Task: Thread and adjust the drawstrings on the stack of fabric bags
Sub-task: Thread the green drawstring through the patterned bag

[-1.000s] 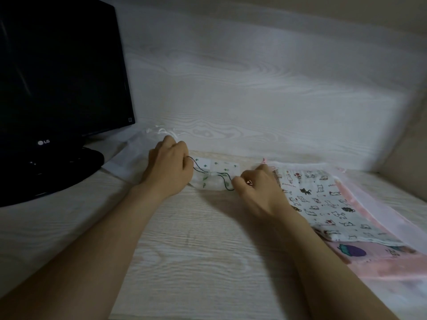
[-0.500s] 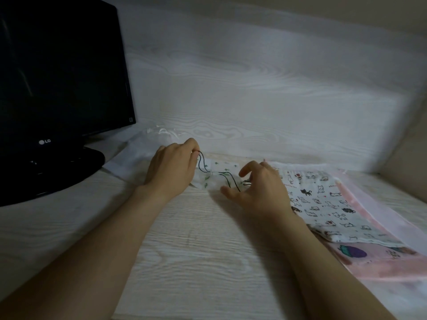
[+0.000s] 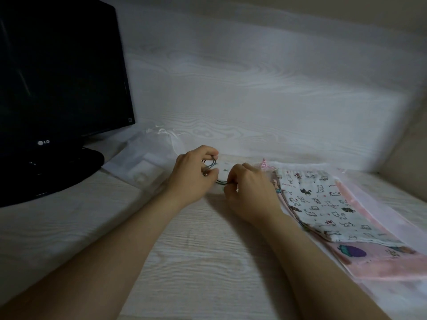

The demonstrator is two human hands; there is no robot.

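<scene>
Near the counter's (image 3: 184, 250) back edge, the small white bag (image 3: 223, 169) lies between the hands. The left hand (image 3: 194, 179) pinches one loop of its dark drawstring (image 3: 219, 182); the right hand (image 3: 249, 195) pinches the other. Pulling both evenly outward, with the fabric flat, should gather the channel without snagging.

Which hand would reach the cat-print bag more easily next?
Probably the right hand: it sits right beside the cat-print bag, while the left hand pinches the dark cord farther away.
</scene>
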